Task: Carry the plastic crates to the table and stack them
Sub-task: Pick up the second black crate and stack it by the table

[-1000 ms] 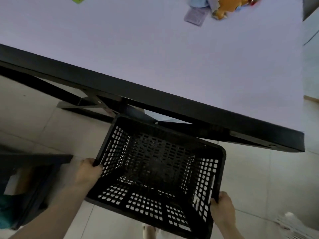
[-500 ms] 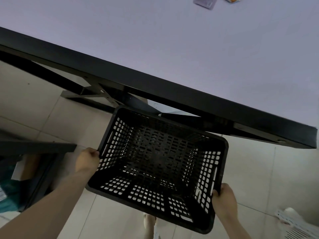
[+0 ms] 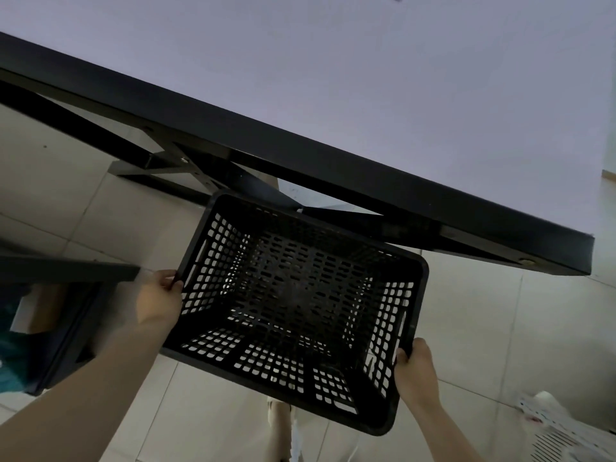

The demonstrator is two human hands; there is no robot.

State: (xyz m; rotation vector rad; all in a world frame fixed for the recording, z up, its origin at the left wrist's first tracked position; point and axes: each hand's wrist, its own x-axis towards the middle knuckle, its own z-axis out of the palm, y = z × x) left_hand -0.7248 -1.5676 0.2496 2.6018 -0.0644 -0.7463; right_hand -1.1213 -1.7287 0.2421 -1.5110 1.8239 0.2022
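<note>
No readable text anywhere here: no label, brand, number or sign comes through. The black crate [image 3: 300,305], gripped at its two short ends by the left hand [image 3: 160,298] and the right hand [image 3: 415,371], shows only slotted mesh between the fingers, with no moulded lettering that can be made out. The table [image 3: 333,78] beyond the fingertips is plain pale surface with a dark edge, unmarked. A sliver of some flat item at the far top edge is cut off, nothing legible on it. The white crate [image 3: 566,431], out past the right hand, is blurred and bears no legible marking.
</note>
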